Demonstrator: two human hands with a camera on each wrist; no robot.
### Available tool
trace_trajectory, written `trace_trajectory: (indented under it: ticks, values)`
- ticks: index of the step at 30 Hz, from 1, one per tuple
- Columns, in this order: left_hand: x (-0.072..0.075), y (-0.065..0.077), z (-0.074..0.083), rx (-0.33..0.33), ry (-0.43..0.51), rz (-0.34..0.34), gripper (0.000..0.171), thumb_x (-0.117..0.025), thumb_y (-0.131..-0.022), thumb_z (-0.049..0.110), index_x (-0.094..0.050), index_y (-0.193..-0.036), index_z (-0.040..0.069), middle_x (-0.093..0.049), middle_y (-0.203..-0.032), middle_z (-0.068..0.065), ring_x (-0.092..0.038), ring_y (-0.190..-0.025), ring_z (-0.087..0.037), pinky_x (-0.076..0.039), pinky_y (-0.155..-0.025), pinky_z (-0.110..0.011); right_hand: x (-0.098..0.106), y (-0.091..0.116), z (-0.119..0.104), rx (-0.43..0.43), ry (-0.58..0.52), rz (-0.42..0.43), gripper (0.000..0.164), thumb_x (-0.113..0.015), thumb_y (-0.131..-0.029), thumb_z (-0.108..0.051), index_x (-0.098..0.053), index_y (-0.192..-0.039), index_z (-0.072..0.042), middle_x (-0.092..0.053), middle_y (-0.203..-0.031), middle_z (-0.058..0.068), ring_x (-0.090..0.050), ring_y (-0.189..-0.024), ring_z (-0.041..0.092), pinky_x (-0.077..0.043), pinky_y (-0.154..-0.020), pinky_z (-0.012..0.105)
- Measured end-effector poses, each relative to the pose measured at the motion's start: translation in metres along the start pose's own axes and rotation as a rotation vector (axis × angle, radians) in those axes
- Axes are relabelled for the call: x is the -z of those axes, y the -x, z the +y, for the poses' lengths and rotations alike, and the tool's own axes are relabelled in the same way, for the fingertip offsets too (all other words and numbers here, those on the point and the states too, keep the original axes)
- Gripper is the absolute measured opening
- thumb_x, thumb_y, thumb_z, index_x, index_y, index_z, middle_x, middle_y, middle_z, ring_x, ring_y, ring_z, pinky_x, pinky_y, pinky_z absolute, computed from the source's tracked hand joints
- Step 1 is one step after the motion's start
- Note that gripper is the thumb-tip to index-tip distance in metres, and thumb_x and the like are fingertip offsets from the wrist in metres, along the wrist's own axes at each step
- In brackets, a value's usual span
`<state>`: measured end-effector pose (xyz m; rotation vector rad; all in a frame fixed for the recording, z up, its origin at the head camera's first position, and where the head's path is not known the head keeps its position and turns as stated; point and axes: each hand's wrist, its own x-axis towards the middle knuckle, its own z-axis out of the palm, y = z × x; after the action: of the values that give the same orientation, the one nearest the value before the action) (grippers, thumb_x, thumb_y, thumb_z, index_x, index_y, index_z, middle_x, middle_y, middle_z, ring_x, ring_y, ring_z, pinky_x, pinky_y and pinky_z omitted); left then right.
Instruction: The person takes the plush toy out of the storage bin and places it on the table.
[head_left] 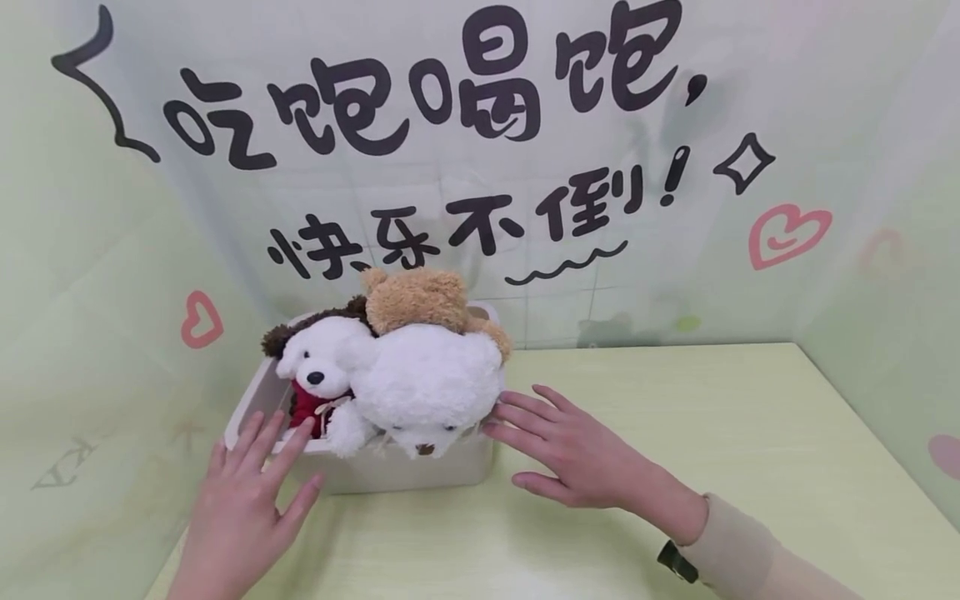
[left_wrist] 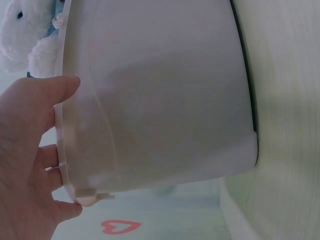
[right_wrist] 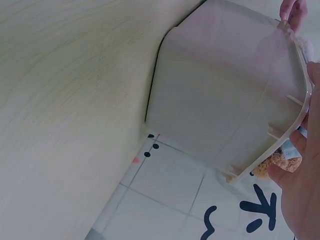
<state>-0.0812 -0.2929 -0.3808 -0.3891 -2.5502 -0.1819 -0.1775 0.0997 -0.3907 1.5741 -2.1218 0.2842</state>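
A pale plastic bin (head_left: 420,475) stands on the table, filled with plush toys. On top lies a big white plush bear (head_left: 427,375), face down toward the front. Left of it is a white plush dog (head_left: 318,346) with red on its body, and behind sits a tan plush toy (head_left: 416,300). My left hand (head_left: 243,508) is at the bin's front left corner, fingers spread over the rim, thumb along the outer front wall. With straight fingers, my right hand (head_left: 573,454) reaches to the bin's right side by the white bear. The fingertips' contact there is partly hidden.
Dark brown fur (head_left: 277,340) shows at the bin's back left. The pale green table (head_left: 675,400) extends to the right. A printed curtain (head_left: 637,250) with black characters and pink hearts hangs close behind the bin and along both sides.
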Motion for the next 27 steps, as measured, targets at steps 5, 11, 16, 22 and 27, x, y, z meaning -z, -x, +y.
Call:
trace_trajectory:
  ticks: [5, 11, 16, 22, 27]
  values:
    - [-0.001, -0.002, 0.008, -0.001, -0.001, 0.000, 0.065, -0.063, -0.083, 0.045, -0.047, -0.141, 0.019, -0.043, -0.140, -0.024, -0.026, -0.136, -0.041, -0.008, -0.107, -0.063, 0.001, 0.005, 0.005, 0.014, -0.034, 0.037, 0.060, -0.042, -0.096, -0.046, -0.037, -0.146, -0.012, -0.030, -0.152, 0.003, -0.028, -0.138, 0.024, -0.030, -0.104, 0.053]
    - [-0.007, -0.010, 0.023, -0.003, -0.005, 0.003, 0.068, -0.063, -0.081, 0.045, -0.045, -0.142, 0.020, -0.040, -0.141, -0.024, -0.025, -0.136, -0.041, -0.008, -0.106, -0.065, 0.005, 0.012, 0.014, 0.028, -0.076, 0.093, 0.060, -0.049, -0.093, -0.045, -0.043, -0.141, -0.009, -0.038, -0.147, 0.004, -0.034, -0.135, 0.025, -0.033, -0.102, 0.051]
    - [-0.012, -0.015, 0.032, -0.021, -0.016, -0.018, 0.071, -0.063, -0.080, 0.046, -0.042, -0.144, 0.022, -0.037, -0.144, -0.023, -0.025, -0.136, -0.041, -0.006, -0.107, -0.064, 0.009, 0.023, 0.021, 0.031, -0.089, 0.109, 0.061, -0.047, -0.093, -0.046, -0.044, -0.141, -0.008, -0.039, -0.146, 0.005, -0.036, -0.134, 0.026, -0.033, -0.102, 0.050]
    - [-0.018, -0.018, 0.038, -0.047, -0.019, -0.010, 0.067, -0.047, -0.088, 0.059, -0.040, -0.145, 0.024, -0.034, -0.146, -0.021, -0.026, -0.136, -0.040, -0.004, -0.108, -0.063, 0.013, 0.030, 0.026, 0.036, -0.083, 0.132, 0.062, -0.047, -0.093, -0.047, -0.045, -0.139, -0.005, -0.040, -0.146, 0.009, -0.037, -0.133, 0.028, -0.034, -0.101, 0.051]
    - [-0.019, -0.020, 0.036, -0.065, -0.003, 0.003, 0.069, -0.035, -0.090, 0.066, -0.042, -0.144, 0.023, -0.036, -0.146, -0.018, -0.028, -0.135, -0.039, -0.005, -0.108, -0.063, 0.014, 0.028, 0.026, 0.071, -0.069, 0.156, 0.065, -0.052, -0.091, -0.046, -0.047, -0.137, -0.001, -0.041, -0.144, 0.012, -0.038, -0.131, 0.033, -0.034, -0.102, 0.049]
